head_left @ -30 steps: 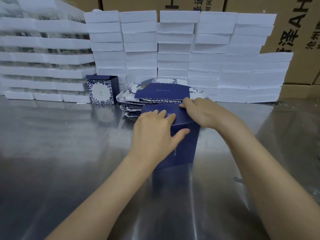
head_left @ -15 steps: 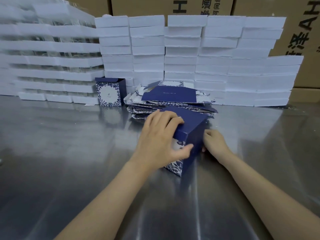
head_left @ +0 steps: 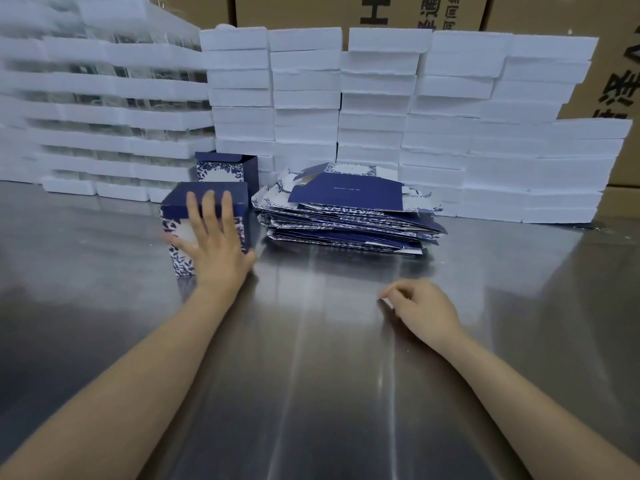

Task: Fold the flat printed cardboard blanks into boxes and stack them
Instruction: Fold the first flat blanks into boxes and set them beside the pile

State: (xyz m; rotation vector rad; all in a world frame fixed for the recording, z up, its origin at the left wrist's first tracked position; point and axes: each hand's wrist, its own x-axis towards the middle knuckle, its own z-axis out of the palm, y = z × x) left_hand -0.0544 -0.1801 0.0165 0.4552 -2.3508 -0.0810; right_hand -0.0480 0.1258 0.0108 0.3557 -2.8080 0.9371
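Two hands apart, left hand (head_left: 211, 237) flat on glossy cuboid box (head_left: 180, 244), right hand (head_left: 420, 306) loosely curled

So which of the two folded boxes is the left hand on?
The nearer folded box: the left hand lies flat against it. The other folded box stands untouched behind it.

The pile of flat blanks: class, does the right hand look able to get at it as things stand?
Probably yes. The right hand holds nothing and rests on bare metal table; nothing stands between it and the pile of flat blanks just beyond.
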